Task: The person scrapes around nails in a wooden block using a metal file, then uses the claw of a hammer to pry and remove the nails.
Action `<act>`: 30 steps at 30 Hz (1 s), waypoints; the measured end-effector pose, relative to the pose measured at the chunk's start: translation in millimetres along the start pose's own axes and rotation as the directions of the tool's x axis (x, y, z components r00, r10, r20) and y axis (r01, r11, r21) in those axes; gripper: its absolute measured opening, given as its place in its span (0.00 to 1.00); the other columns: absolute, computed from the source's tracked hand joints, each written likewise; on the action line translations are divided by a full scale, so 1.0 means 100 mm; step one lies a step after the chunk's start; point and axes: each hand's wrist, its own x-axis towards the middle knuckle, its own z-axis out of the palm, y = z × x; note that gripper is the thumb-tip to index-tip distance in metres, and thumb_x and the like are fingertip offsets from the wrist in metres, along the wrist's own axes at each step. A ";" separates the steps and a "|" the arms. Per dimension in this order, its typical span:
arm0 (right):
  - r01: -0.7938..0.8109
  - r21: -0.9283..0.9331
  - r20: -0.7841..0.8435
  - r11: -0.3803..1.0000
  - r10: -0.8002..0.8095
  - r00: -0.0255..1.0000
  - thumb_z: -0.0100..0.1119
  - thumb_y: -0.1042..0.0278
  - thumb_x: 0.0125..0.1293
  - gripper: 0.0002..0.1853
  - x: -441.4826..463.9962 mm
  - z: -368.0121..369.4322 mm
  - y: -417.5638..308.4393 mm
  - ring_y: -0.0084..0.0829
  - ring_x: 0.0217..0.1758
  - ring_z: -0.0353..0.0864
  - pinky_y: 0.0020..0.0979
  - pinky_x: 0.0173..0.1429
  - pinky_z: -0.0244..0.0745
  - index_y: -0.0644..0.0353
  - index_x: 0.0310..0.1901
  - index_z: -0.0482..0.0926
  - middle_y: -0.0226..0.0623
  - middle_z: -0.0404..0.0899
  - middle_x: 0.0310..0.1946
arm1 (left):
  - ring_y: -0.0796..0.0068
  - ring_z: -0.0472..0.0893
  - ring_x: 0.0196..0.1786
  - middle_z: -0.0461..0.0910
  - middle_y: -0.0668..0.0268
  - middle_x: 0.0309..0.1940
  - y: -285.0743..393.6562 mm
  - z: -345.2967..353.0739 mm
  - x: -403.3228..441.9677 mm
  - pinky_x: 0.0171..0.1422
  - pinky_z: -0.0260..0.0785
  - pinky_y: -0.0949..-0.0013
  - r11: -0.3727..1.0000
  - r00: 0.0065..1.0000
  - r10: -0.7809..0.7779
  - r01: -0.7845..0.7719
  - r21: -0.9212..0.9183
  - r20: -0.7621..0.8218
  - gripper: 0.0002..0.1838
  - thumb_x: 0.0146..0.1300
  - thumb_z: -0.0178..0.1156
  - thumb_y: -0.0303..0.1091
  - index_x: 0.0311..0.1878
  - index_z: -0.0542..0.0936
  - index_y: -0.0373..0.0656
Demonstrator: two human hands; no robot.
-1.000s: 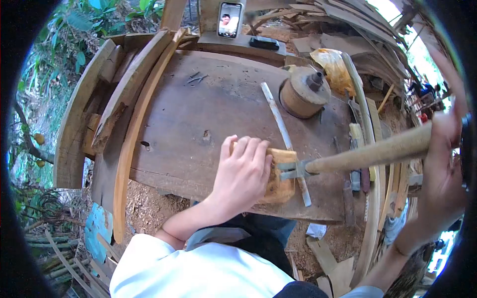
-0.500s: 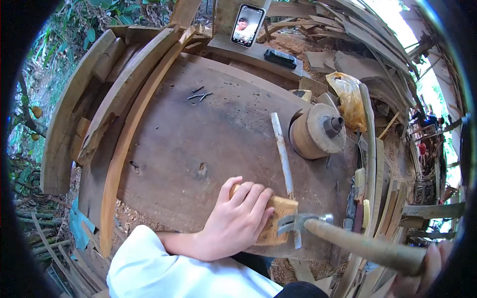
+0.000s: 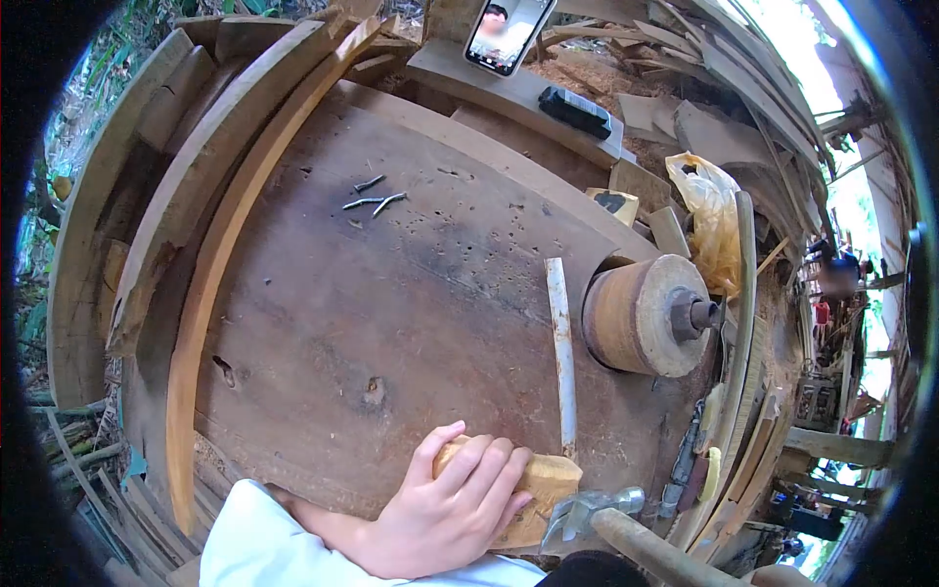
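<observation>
My left hand (image 3: 450, 504) is wrapped over a small wooden block (image 3: 550, 479) near the front edge of the workbench (image 3: 323, 323). At the block's right end is the claw of a hammer (image 3: 592, 514); whether it touches the wood I cannot tell. The handle runs down to the lower right, where a sliver of my right hand (image 3: 780, 577) shows, holding it. Just beyond the block lies a narrow, rusty metal strip (image 3: 562, 352). Several nails (image 3: 377, 203) lie farther back on the bench.
A wooden cylinder with a metal spindle (image 3: 646, 318) rests at the right. Curved planks (image 3: 220, 176) line the left side. A phone (image 3: 504, 37), a black case (image 3: 575, 112) and a yellowish plastic bag (image 3: 706, 215) sit at the back. Tools (image 3: 690, 470) lie along the right edge.
The view has shifted, so the bench items appear lower. The hammer and my right hand are lower in view, with the hand mostly out of frame. My left hand still grips the block.
</observation>
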 end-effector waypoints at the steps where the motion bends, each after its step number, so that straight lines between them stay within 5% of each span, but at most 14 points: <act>1: -0.057 0.054 -0.011 0.997 0.058 0.998 0.49 0.70 0.64 0.06 -0.17 0.08 0.06 0.32 0.30 0.67 0.36 0.39 0.62 0.61 0.34 0.74 0.36 0.69 0.27 | 0.72 0.78 0.54 0.80 0.66 0.50 0.00 -0.01 0.00 0.73 0.56 0.50 1.000 1.000 -0.003 0.003 -0.007 0.004 0.20 0.65 0.62 0.43 0.57 0.79 0.44; 6: -0.324 0.359 -0.065 0.875 0.369 0.927 0.46 0.74 0.59 0.08 -1.15 0.37 0.29 0.38 0.29 0.69 0.39 0.38 0.65 0.67 0.31 0.75 0.44 0.70 0.25 | 0.69 0.77 0.55 0.81 0.66 0.48 -0.03 0.00 0.01 0.74 0.56 0.50 1.000 1.000 -0.010 0.010 -0.017 -0.004 0.20 0.64 0.63 0.43 0.56 0.80 0.45; 8: -0.304 0.404 -0.028 0.863 0.344 0.939 0.45 0.76 0.56 0.09 -1.20 0.15 0.35 0.40 0.29 0.70 0.40 0.38 0.66 0.70 0.30 0.76 0.48 0.71 0.24 | 0.67 0.77 0.55 0.80 0.65 0.48 0.03 0.00 0.04 0.74 0.56 0.48 1.000 0.999 -0.012 0.012 0.002 0.049 0.18 0.66 0.62 0.41 0.55 0.80 0.44; 12: -0.120 0.325 0.066 0.938 0.104 0.992 0.41 0.71 0.61 0.15 -0.92 -0.33 0.30 0.42 0.31 0.76 0.42 0.38 0.74 0.71 0.35 0.79 0.51 0.76 0.27 | 0.63 0.77 0.54 0.79 0.62 0.48 -0.01 0.05 0.05 0.74 0.56 0.48 0.999 0.999 0.038 -0.038 0.028 -0.020 0.15 0.69 0.59 0.38 0.54 0.79 0.42; 17: -0.213 0.207 0.003 0.955 0.217 0.976 0.45 0.76 0.56 0.13 -1.09 -0.48 0.00 0.43 0.33 0.78 0.40 0.41 0.75 0.70 0.35 0.81 0.50 0.80 0.32 | 0.57 0.76 0.54 0.79 0.60 0.46 0.02 0.05 0.02 0.73 0.57 0.50 0.993 0.990 0.105 -0.099 0.062 -0.093 0.12 0.72 0.53 0.34 0.52 0.78 0.40; 23: -0.256 0.025 -0.131 0.966 0.257 0.958 0.45 0.79 0.52 0.11 -0.93 -0.47 -0.38 0.40 0.28 0.78 0.37 0.41 0.73 0.66 0.28 0.80 0.44 0.80 0.24 | 0.57 0.76 0.55 0.80 0.60 0.47 -0.02 0.11 -0.02 0.74 0.57 0.51 0.988 0.974 0.147 -0.136 0.078 -0.171 0.12 0.74 0.52 0.35 0.52 0.78 0.39; 30: -0.326 0.024 -0.170 0.945 0.325 0.930 0.46 0.80 0.49 0.10 -0.97 -0.45 -0.52 0.39 0.28 0.77 0.37 0.43 0.72 0.65 0.27 0.79 0.43 0.79 0.23 | 0.59 0.78 0.59 0.81 0.62 0.51 -0.05 0.16 -0.04 0.79 0.52 0.46 0.986 0.949 0.166 -0.167 0.019 -0.267 0.11 0.74 0.55 0.36 0.53 0.80 0.43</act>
